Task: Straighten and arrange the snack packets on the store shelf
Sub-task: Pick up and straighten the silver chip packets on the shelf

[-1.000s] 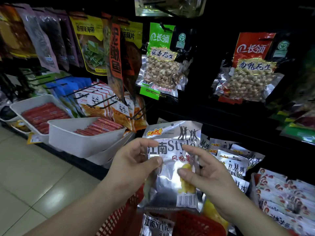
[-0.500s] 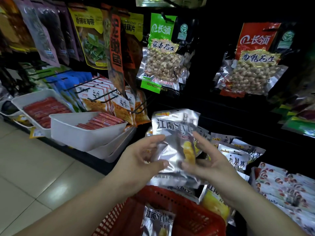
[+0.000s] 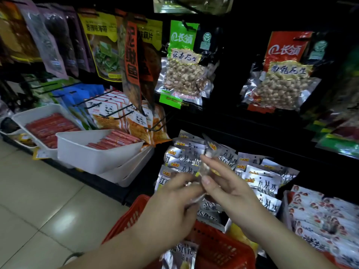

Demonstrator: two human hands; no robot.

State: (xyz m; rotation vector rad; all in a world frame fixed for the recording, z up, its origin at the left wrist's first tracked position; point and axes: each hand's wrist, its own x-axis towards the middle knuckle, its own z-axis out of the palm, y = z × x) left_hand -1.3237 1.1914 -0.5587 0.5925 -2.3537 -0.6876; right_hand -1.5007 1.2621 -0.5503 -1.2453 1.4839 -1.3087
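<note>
Both hands, left (image 3: 171,208) and right (image 3: 231,189), pinch one blurred silver foil snack packet (image 3: 206,167) between their fingertips, just above rows of matching silver packets (image 3: 260,177) on the dark shelf (image 3: 252,136).

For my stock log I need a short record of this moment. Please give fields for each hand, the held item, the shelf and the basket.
left hand: grips the silver packet low down; blurred
right hand: pinches the same packet, thumb against fingers
silver packet: held just over the shelf rows, not yet set down
shelf rows: similar silver packets, overlapping, uneven
red basket: below the hands, with a spare packet inside
</note>
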